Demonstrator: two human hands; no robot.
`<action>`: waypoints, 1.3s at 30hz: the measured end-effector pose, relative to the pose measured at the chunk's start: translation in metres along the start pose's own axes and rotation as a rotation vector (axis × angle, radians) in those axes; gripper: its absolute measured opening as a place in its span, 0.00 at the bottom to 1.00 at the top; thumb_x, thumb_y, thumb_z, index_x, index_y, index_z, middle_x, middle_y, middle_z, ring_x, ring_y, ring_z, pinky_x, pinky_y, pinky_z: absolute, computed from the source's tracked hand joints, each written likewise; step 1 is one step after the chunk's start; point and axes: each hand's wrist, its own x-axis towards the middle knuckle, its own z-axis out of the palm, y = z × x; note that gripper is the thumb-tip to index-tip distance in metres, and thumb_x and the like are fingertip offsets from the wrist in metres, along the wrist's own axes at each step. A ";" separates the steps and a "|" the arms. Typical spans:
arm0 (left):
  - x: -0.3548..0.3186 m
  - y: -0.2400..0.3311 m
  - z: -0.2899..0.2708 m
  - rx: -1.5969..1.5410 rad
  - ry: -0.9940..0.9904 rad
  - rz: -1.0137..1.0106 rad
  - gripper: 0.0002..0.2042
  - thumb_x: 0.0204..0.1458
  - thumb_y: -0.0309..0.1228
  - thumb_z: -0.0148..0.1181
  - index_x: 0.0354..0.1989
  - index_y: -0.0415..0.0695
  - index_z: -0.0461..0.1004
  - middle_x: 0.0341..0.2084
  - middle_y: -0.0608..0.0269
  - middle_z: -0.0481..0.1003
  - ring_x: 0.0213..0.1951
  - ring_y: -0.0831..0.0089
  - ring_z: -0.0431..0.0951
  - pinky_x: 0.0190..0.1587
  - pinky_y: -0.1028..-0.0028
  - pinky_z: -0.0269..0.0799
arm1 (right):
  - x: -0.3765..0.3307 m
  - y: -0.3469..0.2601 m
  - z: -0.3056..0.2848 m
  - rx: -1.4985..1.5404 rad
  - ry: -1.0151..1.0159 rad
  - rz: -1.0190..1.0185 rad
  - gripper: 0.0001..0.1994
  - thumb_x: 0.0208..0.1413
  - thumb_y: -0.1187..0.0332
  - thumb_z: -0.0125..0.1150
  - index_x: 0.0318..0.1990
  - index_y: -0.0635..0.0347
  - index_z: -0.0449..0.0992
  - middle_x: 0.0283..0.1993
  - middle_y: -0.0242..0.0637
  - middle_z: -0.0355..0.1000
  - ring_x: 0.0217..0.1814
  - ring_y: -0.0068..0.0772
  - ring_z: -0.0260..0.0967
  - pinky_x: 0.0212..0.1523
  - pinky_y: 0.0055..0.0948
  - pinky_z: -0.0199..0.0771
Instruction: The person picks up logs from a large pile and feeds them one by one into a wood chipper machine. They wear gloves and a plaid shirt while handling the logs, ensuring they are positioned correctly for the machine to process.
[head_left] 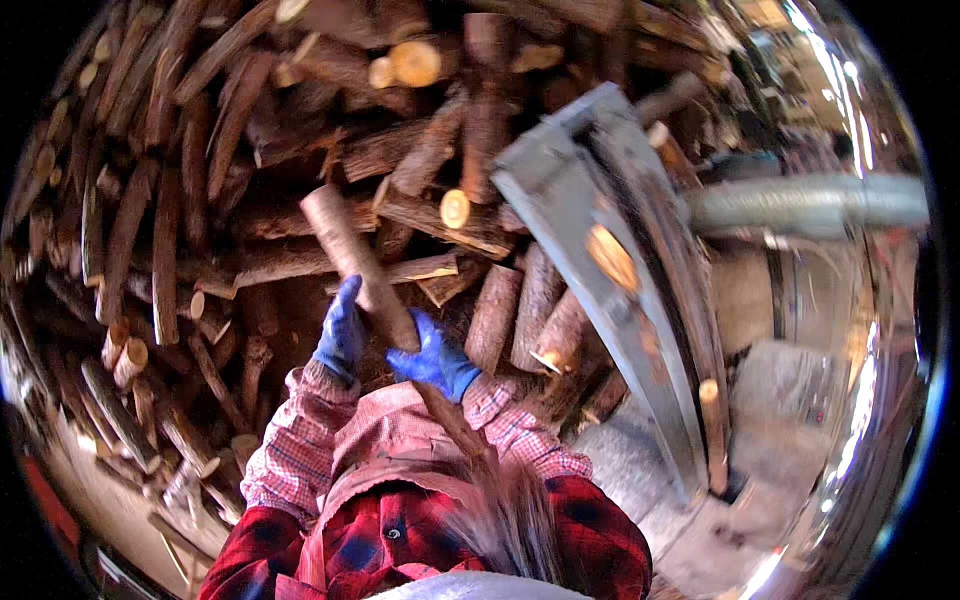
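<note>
A long bark-covered log (pixel 352 250) slants in front of my body, its upper end blurred by motion. My left hand (pixel 340 332), in a blue glove, grips the log's left side, with its fingers partly hidden. Lower down, my right hand (pixel 436 356), gloved in blue too, wraps round the log. A darker length of wood (pixel 455 425) runs on below the right hand toward my chest; whether it is the same log I cannot tell. Several short logs (pixel 494 318) lie just beyond the right hand.
Piled logs (pixel 185 215) spread across the left and far side. A grey metal trough (pixel 610 260) stands at the right, with a split wood piece (pixel 612 257) on its plate and a log (pixel 711 425) in its channel. A pale pipe (pixel 810 205) extends behind it.
</note>
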 end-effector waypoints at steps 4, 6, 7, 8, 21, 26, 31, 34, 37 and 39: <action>-0.038 -0.072 0.078 0.159 0.019 0.211 0.23 0.54 0.50 0.53 0.48 0.44 0.72 0.39 0.60 0.75 0.41 0.67 0.75 0.47 0.68 0.71 | -0.086 -0.053 -0.038 0.085 0.134 -0.137 0.36 0.47 0.56 0.66 0.60 0.66 0.60 0.58 0.46 0.65 0.60 0.38 0.62 0.60 0.39 0.61; -0.050 -0.110 0.112 0.334 -0.130 0.370 0.23 0.56 0.50 0.51 0.48 0.42 0.71 0.38 0.59 0.75 0.41 0.66 0.75 0.48 0.67 0.70 | -0.110 -0.065 -0.063 0.190 0.218 -0.148 0.30 0.50 0.56 0.66 0.57 0.62 0.64 0.53 0.38 0.69 0.55 0.33 0.65 0.57 0.33 0.64; -0.061 -0.134 0.131 0.373 -0.242 0.291 0.22 0.57 0.49 0.50 0.48 0.42 0.71 0.40 0.58 0.75 0.42 0.66 0.75 0.48 0.67 0.70 | -0.124 -0.041 -0.082 0.294 0.228 -0.244 0.27 0.51 0.60 0.66 0.55 0.62 0.66 0.52 0.35 0.70 0.53 0.30 0.66 0.55 0.32 0.66; -0.067 -0.145 0.153 0.404 -0.349 0.247 0.22 0.57 0.48 0.49 0.48 0.41 0.71 0.43 0.58 0.74 0.43 0.66 0.74 0.49 0.67 0.70 | -0.140 -0.044 -0.099 0.324 0.275 -0.231 0.24 0.52 0.65 0.65 0.54 0.61 0.66 0.50 0.35 0.70 0.50 0.29 0.66 0.53 0.31 0.68; -0.069 -0.258 0.148 1.352 -0.262 0.235 0.23 0.53 0.37 0.61 0.53 0.35 0.69 0.46 0.62 0.73 0.47 0.75 0.71 0.52 0.75 0.66 | -0.339 0.007 -0.485 -1.167 0.794 -0.446 0.29 0.49 0.46 0.62 0.44 0.67 0.72 0.35 0.55 0.73 0.35 0.55 0.71 0.37 0.43 0.71; -0.105 -0.206 0.004 1.430 0.167 0.236 0.23 0.49 0.42 0.64 0.48 0.37 0.73 0.39 0.62 0.76 0.41 0.73 0.74 0.48 0.73 0.69 | -0.342 0.084 -0.475 -1.269 0.708 -0.215 0.33 0.47 0.44 0.62 0.49 0.67 0.72 0.36 0.59 0.72 0.37 0.60 0.70 0.37 0.51 0.70; -0.137 -0.197 -0.071 1.503 0.523 0.348 0.24 0.47 0.47 0.63 0.45 0.38 0.76 0.42 0.56 0.77 0.44 0.67 0.76 0.50 0.70 0.69 | -0.360 0.093 -0.486 -1.313 0.708 -0.247 0.36 0.43 0.46 0.66 0.52 0.68 0.69 0.51 0.61 0.66 0.51 0.61 0.66 0.51 0.50 0.67; -0.138 -0.195 -0.108 1.566 0.636 0.232 0.26 0.46 0.49 0.63 0.44 0.39 0.76 0.41 0.54 0.77 0.44 0.66 0.76 0.49 0.70 0.69 | -0.313 0.045 -0.400 -1.096 0.882 -0.694 0.36 0.47 0.45 0.64 0.54 0.69 0.68 0.54 0.59 0.65 0.56 0.60 0.63 0.56 0.53 0.63; -0.148 -0.205 -0.086 1.314 0.667 0.162 0.26 0.46 0.46 0.63 0.48 0.37 0.74 0.42 0.54 0.77 0.44 0.65 0.76 0.49 0.68 0.70 | -0.244 0.003 -0.266 -0.728 0.499 -0.842 0.35 0.47 0.48 0.65 0.54 0.70 0.67 0.53 0.57 0.66 0.56 0.57 0.63 0.58 0.49 0.62; -0.140 -0.203 -0.099 1.165 0.557 0.225 0.27 0.47 0.44 0.63 0.50 0.37 0.72 0.44 0.54 0.76 0.45 0.65 0.75 0.50 0.68 0.70 | -0.198 0.022 -0.201 -0.716 0.211 -0.769 0.34 0.47 0.50 0.65 0.54 0.69 0.67 0.53 0.56 0.68 0.56 0.56 0.64 0.59 0.46 0.62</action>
